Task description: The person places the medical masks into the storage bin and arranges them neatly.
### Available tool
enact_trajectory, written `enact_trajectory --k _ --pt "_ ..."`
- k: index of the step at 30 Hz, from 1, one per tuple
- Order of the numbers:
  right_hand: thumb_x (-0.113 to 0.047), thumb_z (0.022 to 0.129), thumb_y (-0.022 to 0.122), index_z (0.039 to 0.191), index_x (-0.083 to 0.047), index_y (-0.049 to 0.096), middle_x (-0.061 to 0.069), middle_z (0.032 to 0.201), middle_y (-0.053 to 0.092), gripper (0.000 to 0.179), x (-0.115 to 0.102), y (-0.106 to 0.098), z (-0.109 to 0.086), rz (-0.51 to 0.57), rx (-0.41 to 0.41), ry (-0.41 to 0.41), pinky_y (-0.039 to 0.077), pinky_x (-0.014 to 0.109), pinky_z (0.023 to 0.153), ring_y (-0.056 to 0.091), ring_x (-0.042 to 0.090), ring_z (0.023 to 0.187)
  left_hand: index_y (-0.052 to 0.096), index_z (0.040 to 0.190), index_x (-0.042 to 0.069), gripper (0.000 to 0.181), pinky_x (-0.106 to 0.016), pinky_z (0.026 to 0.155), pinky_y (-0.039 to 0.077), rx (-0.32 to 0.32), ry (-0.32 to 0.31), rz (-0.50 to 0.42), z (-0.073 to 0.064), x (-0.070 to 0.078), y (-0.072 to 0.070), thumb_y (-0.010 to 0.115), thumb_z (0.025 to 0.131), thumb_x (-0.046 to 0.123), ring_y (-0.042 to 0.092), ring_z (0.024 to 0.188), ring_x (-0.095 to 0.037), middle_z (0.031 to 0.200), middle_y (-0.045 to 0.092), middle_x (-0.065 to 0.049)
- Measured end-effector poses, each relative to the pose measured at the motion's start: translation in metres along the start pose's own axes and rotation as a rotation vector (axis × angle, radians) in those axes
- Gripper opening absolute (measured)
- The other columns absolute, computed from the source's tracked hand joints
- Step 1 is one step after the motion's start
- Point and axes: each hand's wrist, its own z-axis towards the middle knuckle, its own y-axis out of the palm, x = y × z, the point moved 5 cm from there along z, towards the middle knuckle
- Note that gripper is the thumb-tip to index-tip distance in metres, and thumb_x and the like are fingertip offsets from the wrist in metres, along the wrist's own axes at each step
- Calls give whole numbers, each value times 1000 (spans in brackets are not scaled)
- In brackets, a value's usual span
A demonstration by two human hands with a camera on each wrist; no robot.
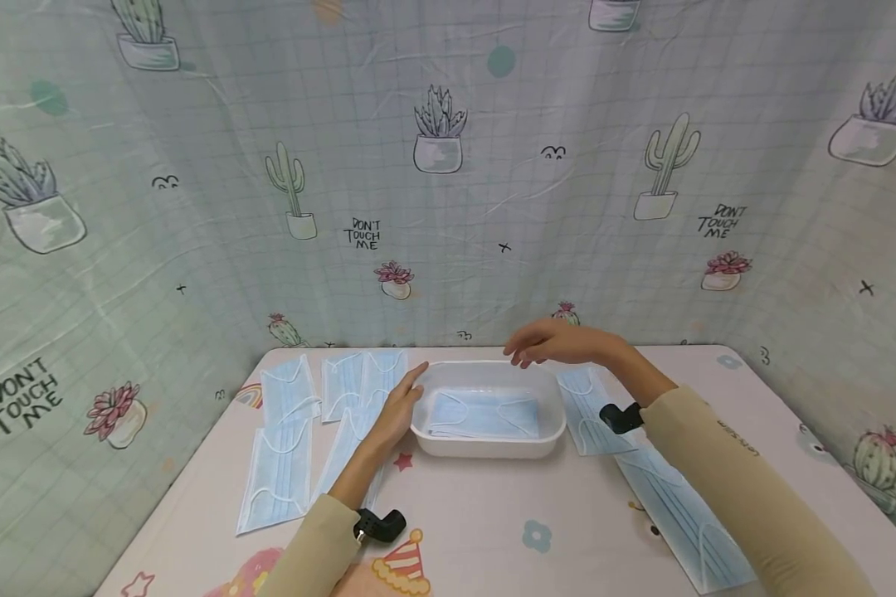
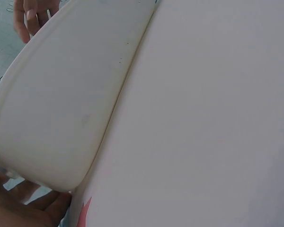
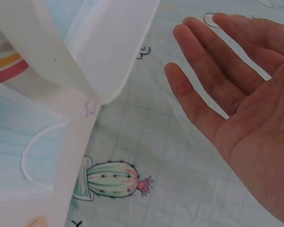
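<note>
A white plastic container [image 1: 489, 448] stands on the table with light blue face masks [image 1: 485, 414] lying flat inside, their ear loops showing on top. My left hand [image 1: 398, 412] rests against the container's left end, fingers pointing away along its side. In the left wrist view, fingertips [image 2: 61, 203] touch the container's lower corner. Over the far right rim my right hand [image 1: 556, 341] hovers, palm down and holding nothing. Its fingers [image 3: 199, 101] are spread and relaxed in the right wrist view, apart from the container.
Several face masks [image 1: 280, 464] lie overlapping left of the container. To the right, one mask [image 1: 597, 423] lies close beside it and another [image 1: 687, 514] under my right forearm. A cactus-print curtain [image 1: 493, 207] hangs behind the patterned table [image 1: 478, 531].
</note>
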Motion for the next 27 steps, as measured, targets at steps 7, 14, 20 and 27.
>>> enact_trajectory --k 7,14,20,27 --pt "-9 106 53 134 2 63 20 125 70 32 5 -10 -42 -3 78 -64 55 52 103 69 36 114 33 163 23 51 -58 129 13 -1 9 21 1 2 2 34 112 23 17 161 -34 172 25 -8" --pt "-12 105 56 130 -1 66 17 122 73 29 20 -9 -73 2 130 -72 56 25 94 71 29 109 32 163 23 51 -60 129 11 2 -4 0 0 -1 -2 34 112 23 15 161 -33 173 24 -7" --pt "-16 105 57 133 -3 65 12 123 74 31 35 -4 -100 12 161 -31 56 28 97 71 26 111 31 164 23 52 -60 129 12 -9 -11 3 -2 -1 -2 34 112 26 15 162 -33 173 23 -6" --pt "-15 106 57 132 -5 66 16 122 71 30 58 6 -131 61 186 -29 55 20 93 72 15 107 33 163 25 51 -60 129 13 -7 -10 -4 -2 -1 0 35 112 27 17 161 -32 173 24 -7"
